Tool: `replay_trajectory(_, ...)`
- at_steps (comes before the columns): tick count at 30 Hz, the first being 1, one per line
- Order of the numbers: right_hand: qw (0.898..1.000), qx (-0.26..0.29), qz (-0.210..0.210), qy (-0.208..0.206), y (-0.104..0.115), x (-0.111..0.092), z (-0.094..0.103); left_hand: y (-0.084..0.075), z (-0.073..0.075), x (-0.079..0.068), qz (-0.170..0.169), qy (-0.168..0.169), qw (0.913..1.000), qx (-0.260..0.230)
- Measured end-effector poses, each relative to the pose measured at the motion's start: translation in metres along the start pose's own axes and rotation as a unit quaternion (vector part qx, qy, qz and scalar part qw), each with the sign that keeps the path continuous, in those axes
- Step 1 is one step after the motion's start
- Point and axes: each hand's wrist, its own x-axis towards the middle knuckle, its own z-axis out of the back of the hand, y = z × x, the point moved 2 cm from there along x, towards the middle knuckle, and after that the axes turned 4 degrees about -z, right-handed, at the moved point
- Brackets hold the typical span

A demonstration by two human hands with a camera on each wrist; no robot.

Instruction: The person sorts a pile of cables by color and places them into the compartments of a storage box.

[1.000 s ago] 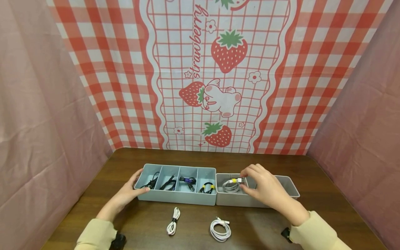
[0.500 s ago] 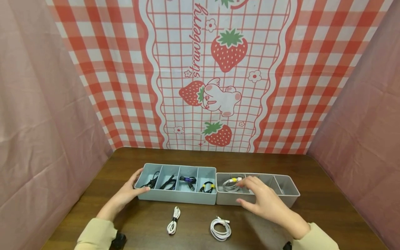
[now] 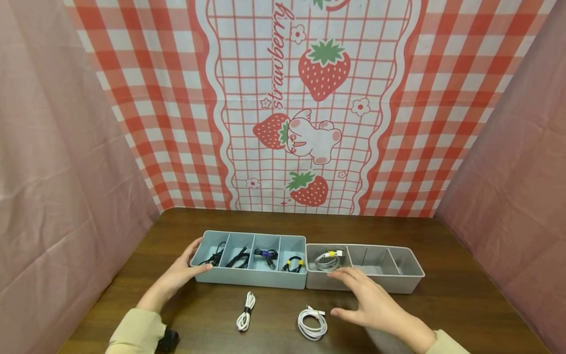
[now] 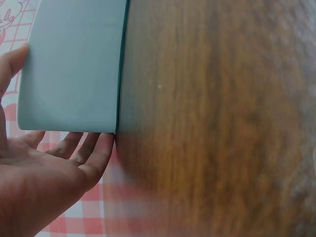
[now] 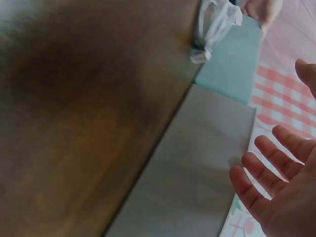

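Note:
My left hand (image 3: 179,274) holds the left end of a light-blue divided box (image 3: 251,277), thumb over the front rim and fingers against the end wall. In the left wrist view, the fingertips lie along that wall. My right hand (image 3: 370,304) hovers in front of a grey divided box (image 3: 391,283), fingers spread and holding nothing. A grey coiled cable (image 3: 326,262) with a yellow tie lies at this box's left end. Nearest the right thumb is a round coil of white cable (image 3: 311,336) on the table.
A folded white cable (image 3: 246,313) with a black tie lies left of the coil. Each blue compartment holds a dark cable, one with a purple tie (image 3: 265,253). The boxes stand end to end on the wooden table (image 3: 283,223); a strawberry-print cloth (image 3: 283,147) hangs behind.
My right hand has let go of the grey cable in the grey box, opened, and drawn back toward the front. The left hand has stayed on the blue box.

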Motion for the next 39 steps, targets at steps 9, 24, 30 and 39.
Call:
replay_trajectory(9, 0.998, -0.003, 0.054, 0.020, 0.001, -0.010, -0.020, 0.000, 0.000, 0.000, 0.000, 0.000, 1.0000, 0.006)
replay_trajectory(24, 0.994, 0.009, 0.060, 0.094, 0.007, -0.015, -0.043, -0.001, -0.001, 0.000, 0.004, -0.002, 1.0000, 0.009)
replay_trajectory(30, 0.992, 0.004, 0.074, 0.105, 0.009, -0.013, -0.047, -0.001, 0.000, -0.001, 0.000, -0.001, 1.0000, 0.005)
replay_trajectory(39, 0.989, -0.005, 0.104, 0.109, 0.009, -0.006, -0.051, -0.001, -0.001, -0.001, 0.009, -0.005, 0.9999, 0.005)
